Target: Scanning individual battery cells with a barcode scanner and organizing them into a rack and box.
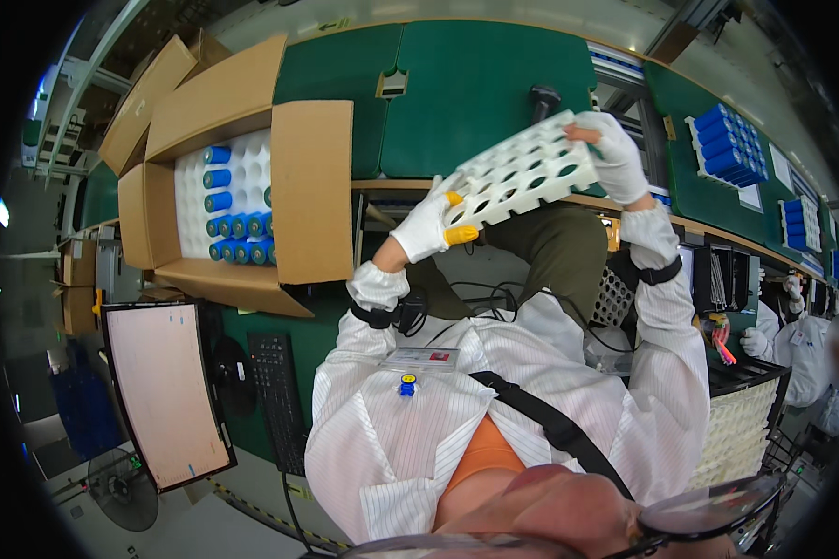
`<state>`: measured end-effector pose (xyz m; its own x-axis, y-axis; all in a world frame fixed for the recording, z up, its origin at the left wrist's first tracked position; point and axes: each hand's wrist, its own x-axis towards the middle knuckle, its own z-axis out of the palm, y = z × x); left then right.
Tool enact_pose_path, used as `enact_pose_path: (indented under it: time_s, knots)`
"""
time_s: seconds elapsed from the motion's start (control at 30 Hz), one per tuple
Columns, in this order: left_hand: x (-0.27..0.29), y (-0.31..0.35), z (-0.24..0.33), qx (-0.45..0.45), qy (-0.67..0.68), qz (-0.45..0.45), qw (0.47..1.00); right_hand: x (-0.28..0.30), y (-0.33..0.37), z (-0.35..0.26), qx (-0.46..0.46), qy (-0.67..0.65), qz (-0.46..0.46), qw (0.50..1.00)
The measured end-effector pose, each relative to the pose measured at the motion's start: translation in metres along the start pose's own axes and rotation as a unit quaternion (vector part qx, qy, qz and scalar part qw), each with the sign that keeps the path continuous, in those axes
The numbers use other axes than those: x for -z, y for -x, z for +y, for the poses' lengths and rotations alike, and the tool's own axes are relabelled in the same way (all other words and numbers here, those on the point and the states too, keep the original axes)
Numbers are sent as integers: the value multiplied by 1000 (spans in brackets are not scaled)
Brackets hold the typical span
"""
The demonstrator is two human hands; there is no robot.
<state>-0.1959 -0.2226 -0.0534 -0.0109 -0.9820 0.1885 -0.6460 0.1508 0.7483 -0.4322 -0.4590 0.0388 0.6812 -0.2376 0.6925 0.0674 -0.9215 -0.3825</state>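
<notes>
I hold a white plastic grid tray (pixel 522 172) with rows of round holes, raised and tilted over the edge of the green workbench (pixel 466 84). My left hand (pixel 429 226), in a white glove with yellow fingertips, grips the tray's near left corner. My right hand (pixel 615 154), also gloved in white, grips its far right edge. The tray's holes are empty. To my left an open cardboard box (pixel 312 186) holds blue cylindrical cells (pixel 238 226) standing in a white tray.
A monitor (pixel 163 391) and black keyboard (pixel 275 396) sit at lower left. More blue cells (pixel 727 144) lie in trays at the right. White grid trays (pixel 741 429) are stacked at lower right. A co-worker's gloved hands (pixel 774 321) are at far right.
</notes>
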Motion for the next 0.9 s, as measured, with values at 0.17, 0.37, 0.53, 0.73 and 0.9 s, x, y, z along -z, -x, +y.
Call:
enact_pose_path:
  time_s: [0.17,0.37,0.53,0.73,0.9]
  knots:
    - [-26,-13,-23,87,171,224,955,-51,-24,22,-1,127,34,991]
    - [13,-42,-67,127,-91,289,944,-126,11,90,-553,87,-62,826]
    - [14,-69,-95,174,-187,190,948,-132,13,89,-610,25,22,792]
    - [12,-78,-119,56,62,267,960,-132,55,125,-649,-408,201,609]
    - [-4,-101,-104,65,-64,255,963,-99,94,104,-610,-500,309,531]
